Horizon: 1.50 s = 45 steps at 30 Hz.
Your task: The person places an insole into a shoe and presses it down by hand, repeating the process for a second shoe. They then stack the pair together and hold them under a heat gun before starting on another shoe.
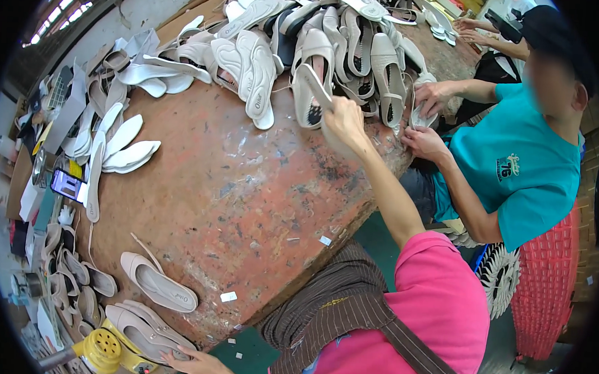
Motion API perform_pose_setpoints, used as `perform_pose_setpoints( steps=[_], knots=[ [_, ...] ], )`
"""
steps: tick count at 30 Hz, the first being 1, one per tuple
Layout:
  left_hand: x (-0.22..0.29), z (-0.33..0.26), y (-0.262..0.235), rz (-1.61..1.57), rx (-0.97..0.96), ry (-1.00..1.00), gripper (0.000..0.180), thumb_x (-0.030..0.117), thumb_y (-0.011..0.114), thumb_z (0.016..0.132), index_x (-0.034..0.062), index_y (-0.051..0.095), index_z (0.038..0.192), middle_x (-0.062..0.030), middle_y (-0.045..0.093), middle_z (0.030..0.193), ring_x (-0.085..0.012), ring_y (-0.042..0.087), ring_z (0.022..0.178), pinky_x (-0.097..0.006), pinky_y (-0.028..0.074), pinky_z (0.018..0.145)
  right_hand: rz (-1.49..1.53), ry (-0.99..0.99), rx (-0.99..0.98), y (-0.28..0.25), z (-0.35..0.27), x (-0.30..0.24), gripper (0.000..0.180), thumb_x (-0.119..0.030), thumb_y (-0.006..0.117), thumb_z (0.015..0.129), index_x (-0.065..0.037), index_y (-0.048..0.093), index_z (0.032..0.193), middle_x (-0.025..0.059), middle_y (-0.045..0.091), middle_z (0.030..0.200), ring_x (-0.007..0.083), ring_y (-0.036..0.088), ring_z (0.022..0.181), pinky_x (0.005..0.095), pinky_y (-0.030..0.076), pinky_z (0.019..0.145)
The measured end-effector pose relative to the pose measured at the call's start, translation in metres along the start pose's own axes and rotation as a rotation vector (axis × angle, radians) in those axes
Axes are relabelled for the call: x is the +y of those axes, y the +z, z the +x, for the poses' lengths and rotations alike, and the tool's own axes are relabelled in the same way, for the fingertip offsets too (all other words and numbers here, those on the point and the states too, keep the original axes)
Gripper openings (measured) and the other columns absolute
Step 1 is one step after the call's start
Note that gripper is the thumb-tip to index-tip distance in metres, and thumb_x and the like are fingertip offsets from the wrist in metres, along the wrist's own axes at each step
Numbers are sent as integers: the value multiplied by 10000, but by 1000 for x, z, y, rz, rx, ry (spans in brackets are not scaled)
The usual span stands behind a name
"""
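Note:
At the front edge of the pile, my right hand (344, 124) is closed round the edge of a beige flat shoe (308, 102), which is tilted among other shoes. Down at the near left, my left hand (201, 365) has its fingers stretched out and apart, against the toe end of a beige flat (139, 334). A matching shoe lies right beside that one. Just above them, a single beige slingback flat (158, 282) with a loose strap rests on the worn reddish table (245, 198).
White insoles (124, 142) lie at the left, near a lit phone (67, 185). More shoes (75, 271) crowd the left edge by a yellow lamp-like device (102, 347). At right, a co-worker in a teal shirt (514, 163) handles a shoe. A red woven chair (542, 284) stands behind.

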<state>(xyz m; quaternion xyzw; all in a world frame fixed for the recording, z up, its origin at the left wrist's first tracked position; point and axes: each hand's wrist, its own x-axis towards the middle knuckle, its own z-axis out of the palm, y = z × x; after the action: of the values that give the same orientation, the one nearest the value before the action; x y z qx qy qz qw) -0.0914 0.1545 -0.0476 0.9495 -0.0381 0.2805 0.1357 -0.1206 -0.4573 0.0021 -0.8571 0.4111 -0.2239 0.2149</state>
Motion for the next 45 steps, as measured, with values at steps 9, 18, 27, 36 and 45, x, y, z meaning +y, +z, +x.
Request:
perform_pose_setpoints(
  steps=[9,18,27,36,45],
  knots=[
    [190,16,40,-656,-480,425,697,247,813,730,74,523,1340,-238,334,1520,-443,287,1410,-539,250,1142,1003,71,-1082,-5,-168,-76,250,-79,710,830,24,687,1056,80,717,1023,179,657,972,341,493,898],
    [201,23,73,-618,-499,449,173,139,813,653,121,765,818,-130,542,1377,-331,509,1225,-424,391,982,1210,332,-719,-40,-147,-51,519,-237,647,901,-17,455,1330,-8,501,786,35,404,559,200,304,491],
    [181,38,44,-693,-619,533,184,162,758,752,129,756,933,-131,530,1398,-377,453,1304,-487,357,1061,1242,352,-682,-11,-146,-65,550,-222,503,899,66,454,1365,68,609,880,87,495,579,216,459,533],
    [188,82,111,-1151,-886,-179,412,130,605,965,81,560,1372,-47,680,1063,-45,582,882,-202,463,709,940,32,-746,-17,-126,-41,472,-323,443,1010,46,565,1279,127,638,923,179,632,746,312,520,684],
    [146,3,35,-659,-720,-349,472,177,722,889,17,587,1312,-46,552,907,-80,530,658,-225,470,549,233,-1004,-724,47,-160,-112,376,-154,703,797,-81,683,1165,112,629,1133,275,558,1071,400,432,901]
  ],
)
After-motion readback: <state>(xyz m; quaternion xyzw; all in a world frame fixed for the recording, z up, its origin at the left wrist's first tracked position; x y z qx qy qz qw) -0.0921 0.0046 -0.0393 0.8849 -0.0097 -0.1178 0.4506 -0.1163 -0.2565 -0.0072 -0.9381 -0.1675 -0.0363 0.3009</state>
